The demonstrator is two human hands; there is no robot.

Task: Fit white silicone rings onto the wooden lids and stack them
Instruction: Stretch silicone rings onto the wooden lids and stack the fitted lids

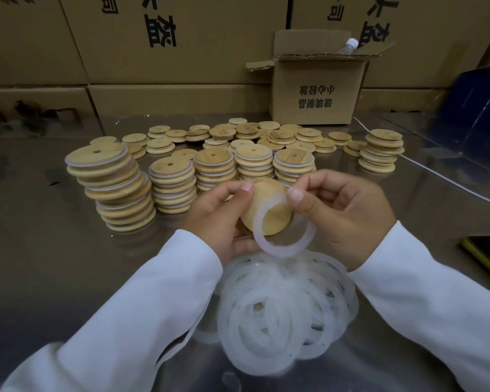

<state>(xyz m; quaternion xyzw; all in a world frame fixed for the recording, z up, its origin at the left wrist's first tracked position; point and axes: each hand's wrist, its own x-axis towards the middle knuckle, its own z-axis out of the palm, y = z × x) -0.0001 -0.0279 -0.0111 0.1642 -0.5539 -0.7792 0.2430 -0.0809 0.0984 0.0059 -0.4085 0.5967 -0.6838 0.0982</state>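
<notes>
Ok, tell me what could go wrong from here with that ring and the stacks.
1. The translucent white silicone ring overlaps only one edge of the round wooden lid that the left hand holds. Pinched by the right hand, it might slip off or seat crooked.
2. The tall leftmost stack of ringed wooden lids looks staggered and leaning; adding another lid could topple it.

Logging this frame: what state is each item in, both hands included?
Round wooden lid: held tilted above the shiny metal table, ring not seated.
White silicone ring: overlapping the lid's lower edge, mostly hanging free.
Left hand: grips the lid.
Right hand: pinches the ring.
Pile of loose white rings: heaped on the table.
Near lid stacks: ringed, stacked.
Far wooden lids: bare, scattered in low piles.
Small cardboard box: flaps open.
</notes>
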